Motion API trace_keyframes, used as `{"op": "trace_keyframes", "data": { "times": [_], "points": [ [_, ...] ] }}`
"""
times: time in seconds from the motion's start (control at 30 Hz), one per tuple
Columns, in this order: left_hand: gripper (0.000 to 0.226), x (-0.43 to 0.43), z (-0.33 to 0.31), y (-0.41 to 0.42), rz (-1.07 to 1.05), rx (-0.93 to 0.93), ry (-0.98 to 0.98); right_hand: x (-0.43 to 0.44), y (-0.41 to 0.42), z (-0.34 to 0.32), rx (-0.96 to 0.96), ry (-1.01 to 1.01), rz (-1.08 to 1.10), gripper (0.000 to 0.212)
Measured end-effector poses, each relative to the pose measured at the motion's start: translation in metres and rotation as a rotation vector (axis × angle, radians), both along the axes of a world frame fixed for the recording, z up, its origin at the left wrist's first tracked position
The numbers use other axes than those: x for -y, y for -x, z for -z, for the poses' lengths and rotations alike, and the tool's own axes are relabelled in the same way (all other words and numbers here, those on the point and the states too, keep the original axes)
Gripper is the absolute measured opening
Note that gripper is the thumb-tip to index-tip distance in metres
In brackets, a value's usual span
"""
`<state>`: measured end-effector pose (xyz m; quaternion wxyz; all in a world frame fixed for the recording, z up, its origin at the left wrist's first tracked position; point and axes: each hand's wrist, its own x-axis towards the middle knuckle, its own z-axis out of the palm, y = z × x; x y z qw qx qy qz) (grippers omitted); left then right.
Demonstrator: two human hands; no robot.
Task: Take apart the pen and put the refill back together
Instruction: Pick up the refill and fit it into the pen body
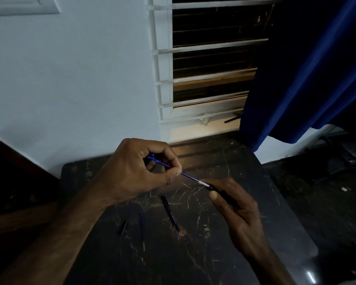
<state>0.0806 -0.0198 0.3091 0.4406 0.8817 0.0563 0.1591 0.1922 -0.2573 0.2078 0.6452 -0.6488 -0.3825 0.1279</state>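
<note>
My left hand (136, 171) pinches a thin blue refill (190, 177) between thumb and forefinger, holding it slantwise above the table. The refill's pale tip end meets the mouth of a black pen barrel (218, 192) gripped in my right hand (238, 214). On the dark marble table (265, 202) below lie loose pen parts: a long black pen piece (170, 213), a dark slim piece (142, 227) and a short black piece (122, 227).
The table stands against a white wall (70, 89) under a barred window (210, 58). A blue curtain (308, 79) hangs at the right. Dark floor lies to the right of the table, dark wood to the left.
</note>
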Motion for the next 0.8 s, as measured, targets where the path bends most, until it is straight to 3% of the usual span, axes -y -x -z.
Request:
{"op": "trace_keyframes", "data": {
  "times": [0.43,0.53,0.6,0.7,0.8],
  "points": [
    [0.011,0.015,0.009,-0.008,0.100,-0.040,-0.092,-0.007,0.001,0.003,0.037,0.050,0.000,0.029],
    [0.023,0.030,0.024,-0.018,0.143,-0.118,-0.097,-0.016,0.011,0.005,-0.143,-0.025,-0.044,0.024],
    [0.026,0.028,0.033,-0.022,0.110,-0.096,0.146,-0.022,0.018,0.008,-0.305,-0.085,-0.020,0.018],
    [0.034,0.019,0.040,-0.024,-0.047,0.079,0.906,-0.029,0.026,0.013,-0.383,-0.094,0.049,0.010],
    [0.033,0.027,0.050,-0.028,-0.241,0.174,1.261,-0.035,0.034,0.016,-0.402,-0.099,0.057,0.011]
  ]
}}
